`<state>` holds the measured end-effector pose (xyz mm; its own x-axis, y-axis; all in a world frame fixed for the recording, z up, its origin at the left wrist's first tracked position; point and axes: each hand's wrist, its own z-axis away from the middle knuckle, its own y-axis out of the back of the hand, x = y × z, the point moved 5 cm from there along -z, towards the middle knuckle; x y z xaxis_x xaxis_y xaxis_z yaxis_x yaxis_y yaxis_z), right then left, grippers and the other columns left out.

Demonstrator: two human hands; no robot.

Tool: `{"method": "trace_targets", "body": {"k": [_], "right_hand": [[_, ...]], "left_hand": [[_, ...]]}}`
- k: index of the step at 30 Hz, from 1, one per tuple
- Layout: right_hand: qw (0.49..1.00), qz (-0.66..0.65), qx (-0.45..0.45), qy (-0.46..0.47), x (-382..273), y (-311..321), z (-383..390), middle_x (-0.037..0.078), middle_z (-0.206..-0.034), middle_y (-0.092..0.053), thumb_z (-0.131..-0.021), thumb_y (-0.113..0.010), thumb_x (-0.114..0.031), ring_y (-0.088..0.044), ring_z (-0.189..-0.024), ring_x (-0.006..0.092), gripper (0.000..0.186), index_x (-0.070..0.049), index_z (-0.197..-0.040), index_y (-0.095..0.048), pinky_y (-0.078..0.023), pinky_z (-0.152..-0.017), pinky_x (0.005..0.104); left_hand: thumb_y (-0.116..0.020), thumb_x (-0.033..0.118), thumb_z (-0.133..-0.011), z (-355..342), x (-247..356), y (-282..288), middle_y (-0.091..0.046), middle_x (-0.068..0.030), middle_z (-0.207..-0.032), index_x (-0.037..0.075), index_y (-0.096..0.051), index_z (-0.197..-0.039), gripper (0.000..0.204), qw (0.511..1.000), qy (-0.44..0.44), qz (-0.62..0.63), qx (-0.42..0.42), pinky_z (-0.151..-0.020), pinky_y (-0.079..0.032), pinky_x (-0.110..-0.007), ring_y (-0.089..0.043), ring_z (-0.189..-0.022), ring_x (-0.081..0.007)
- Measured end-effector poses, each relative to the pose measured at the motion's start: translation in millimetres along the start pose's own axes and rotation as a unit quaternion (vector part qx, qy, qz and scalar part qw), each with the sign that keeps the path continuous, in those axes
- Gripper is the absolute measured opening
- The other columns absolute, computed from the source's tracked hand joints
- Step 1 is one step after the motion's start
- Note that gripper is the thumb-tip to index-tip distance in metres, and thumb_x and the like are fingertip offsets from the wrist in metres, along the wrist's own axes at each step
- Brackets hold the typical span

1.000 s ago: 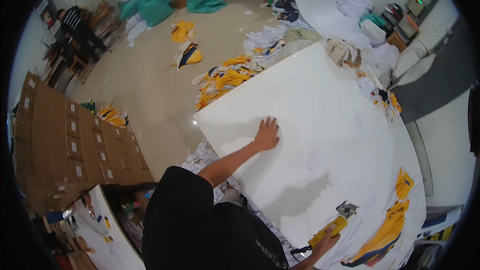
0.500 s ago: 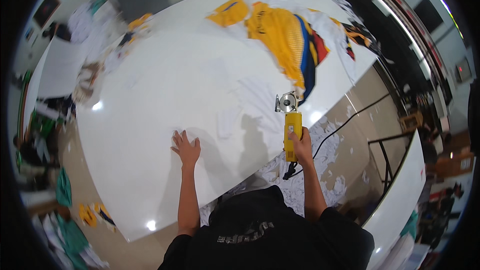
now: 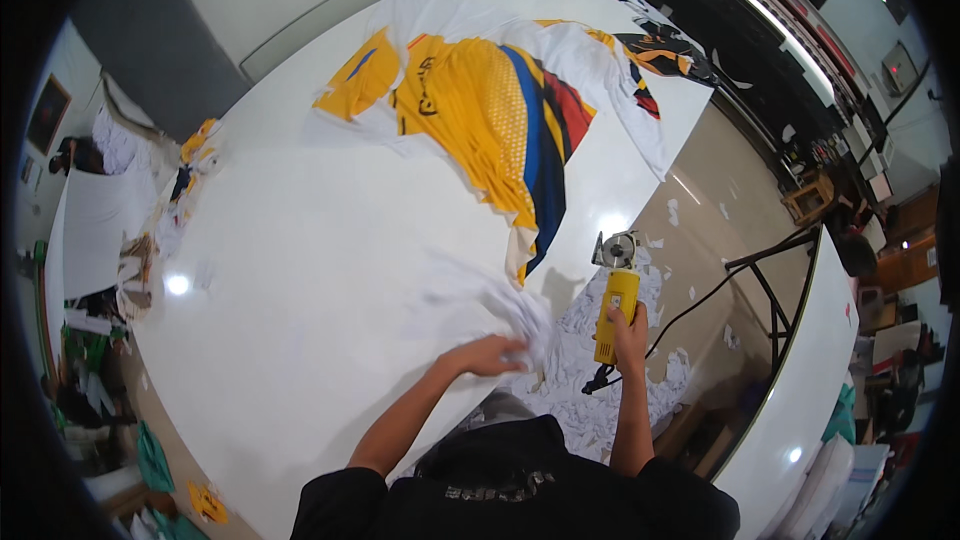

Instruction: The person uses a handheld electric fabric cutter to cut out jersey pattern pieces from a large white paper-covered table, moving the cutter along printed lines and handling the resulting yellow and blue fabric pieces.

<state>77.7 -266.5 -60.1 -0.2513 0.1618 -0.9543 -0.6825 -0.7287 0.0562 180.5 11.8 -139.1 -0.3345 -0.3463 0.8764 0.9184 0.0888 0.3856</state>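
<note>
My right hand [image 3: 628,325] grips a yellow electric rotary cutter [image 3: 616,310] with a round metal blade and black cord, held over the near right edge of the white table [image 3: 290,290]. My left hand [image 3: 490,355] is low over that edge among motion-blurred white scraps [image 3: 470,295]; its fingers are smeared, so I cannot tell whether it holds any. Beyond my hands lies a yellow printed garment panel [image 3: 460,130] with blue, dark and red bands. A smaller yellow piece [image 3: 355,75] and further white and dark printed cloth [image 3: 655,60] lie toward the far side.
White scraps [image 3: 590,360] cover the floor below the edge. A second white table [image 3: 790,400] on a black frame stands at right. A long black machine [image 3: 760,20] runs at the back right. Piled cloth [image 3: 140,170] lies at left, and co-workers [image 3: 75,390] are at both sides.
My left hand has moved from flat on the table rightward to the near edge, with white scraps now moving there. The cutter has shifted rightward past that edge. The view has swung toward the cloth.
</note>
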Motion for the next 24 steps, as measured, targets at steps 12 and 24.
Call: {"method": "trace_targets", "body": {"k": [12,24], "right_hand": [[0.999,0.018,0.040,-0.019,7,-18,-66,0.014,-0.097,-0.065,-0.097,-0.070,-0.017,-0.068,-0.071,0.0211,0.039,0.003,-0.124,-0.049,-0.061,-0.059,0.0373],[0.999,0.047,-0.005,-0.019,21,-78,-129,0.015,-0.099,-0.065,-0.096,-0.069,-0.019,-0.069,-0.074,0.0230,0.038,0.003,-0.121,-0.050,-0.062,-0.060,0.0387]], "left_hand": [[-0.069,0.058,-0.095,-194,-38,297,-0.027,-0.0268,-0.171,0.005,-0.036,-0.164,0.093,0.863,0.191,-0.210,0.418,-0.129,-0.021,-0.058,-0.023,-0.159,-0.0472],[-0.089,0.075,-0.058,174,-156,251,-0.008,-0.0174,-0.179,0.022,-0.020,-0.172,0.144,0.837,0.388,-0.274,0.270,-0.123,-0.009,-0.077,0.000,-0.165,-0.0435]]}}
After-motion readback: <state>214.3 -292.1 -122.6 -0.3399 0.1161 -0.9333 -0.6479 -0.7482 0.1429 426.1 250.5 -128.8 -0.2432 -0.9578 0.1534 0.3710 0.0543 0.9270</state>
